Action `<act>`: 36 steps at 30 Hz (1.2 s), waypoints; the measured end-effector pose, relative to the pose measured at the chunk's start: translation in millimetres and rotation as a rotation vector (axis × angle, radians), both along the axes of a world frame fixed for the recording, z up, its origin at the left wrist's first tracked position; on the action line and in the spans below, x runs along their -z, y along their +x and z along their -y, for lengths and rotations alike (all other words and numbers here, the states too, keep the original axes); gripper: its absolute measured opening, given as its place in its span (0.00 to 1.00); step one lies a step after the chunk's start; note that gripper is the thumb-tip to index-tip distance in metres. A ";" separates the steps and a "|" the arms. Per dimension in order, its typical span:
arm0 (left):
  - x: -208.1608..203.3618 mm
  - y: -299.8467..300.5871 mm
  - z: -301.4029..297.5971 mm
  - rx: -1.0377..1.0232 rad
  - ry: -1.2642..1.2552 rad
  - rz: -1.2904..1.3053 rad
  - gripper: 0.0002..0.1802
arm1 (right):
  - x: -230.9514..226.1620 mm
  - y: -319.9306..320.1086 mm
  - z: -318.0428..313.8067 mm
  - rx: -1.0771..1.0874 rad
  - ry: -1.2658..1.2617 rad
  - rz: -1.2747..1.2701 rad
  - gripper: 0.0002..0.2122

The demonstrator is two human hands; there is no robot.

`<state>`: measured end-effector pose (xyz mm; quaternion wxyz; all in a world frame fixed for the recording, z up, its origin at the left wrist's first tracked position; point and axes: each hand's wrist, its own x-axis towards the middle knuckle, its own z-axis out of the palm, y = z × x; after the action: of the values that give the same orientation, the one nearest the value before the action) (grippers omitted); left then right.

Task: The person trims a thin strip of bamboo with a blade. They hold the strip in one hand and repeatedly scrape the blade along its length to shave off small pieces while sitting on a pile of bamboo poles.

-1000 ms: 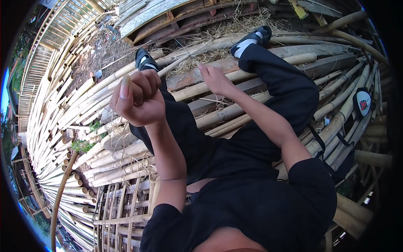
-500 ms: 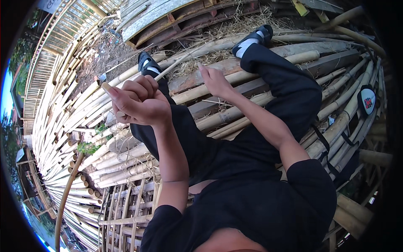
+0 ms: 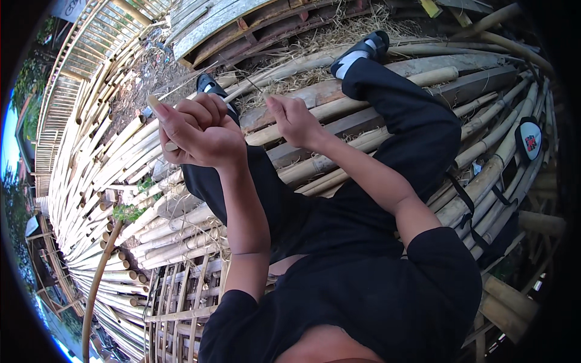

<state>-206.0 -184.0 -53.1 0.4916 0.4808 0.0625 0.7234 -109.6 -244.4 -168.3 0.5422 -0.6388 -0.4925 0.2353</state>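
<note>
My left hand (image 3: 203, 130) is raised in a closed fist, thumb up. The round cut end of a pale thin stick (image 3: 172, 146) pokes out on its near side. Another pale tip (image 3: 152, 101) shows at the thumb; whether it belongs to the same stick I cannot tell. To the right and a little apart, my right hand (image 3: 296, 124) is closed, its thumb pressed on the curled fingers. A thin dark sliver (image 3: 251, 83) runs from near that thumb toward the far left; its kind is not clear.
Bamboo poles (image 3: 357, 112) lie crosswise under my legs, and stacked poles (image 3: 91, 199) fill the left side. A wooden pallet (image 3: 212, 27) stands beyond my feet. Dry straw (image 3: 315, 54) litters the ground. A cap (image 3: 529, 139) and dark straps (image 3: 466, 206) lie at the right.
My right hand has moved left, closer to the left fist, and its fingers are curled tighter. The left hand stays nearly in place. The pale length beyond the left fist shows less.
</note>
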 end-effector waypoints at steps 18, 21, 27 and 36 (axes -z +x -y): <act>1.3 0.9 -2.0 0.029 0.047 -0.014 0.26 | 25.6 20.2 -14.8 0.077 -0.288 -0.055 0.29; 0.9 -0.8 -8.4 0.074 0.065 -0.010 0.26 | 15.6 8.8 -9.2 0.013 -0.103 -0.046 0.27; 4.6 -10.2 -5.0 0.051 0.015 -0.035 0.26 | 73.2 41.9 -23.1 0.181 -0.315 0.039 0.25; 7.5 -14.8 -19.0 0.059 0.024 -0.009 0.27 | 43.2 25.5 -19.4 0.060 -0.216 -0.002 0.25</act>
<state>-220.8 -165.0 -60.6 0.5067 0.4916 0.0416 0.7070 -84.1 -225.0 -211.5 0.4778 -0.7076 -0.4443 0.2712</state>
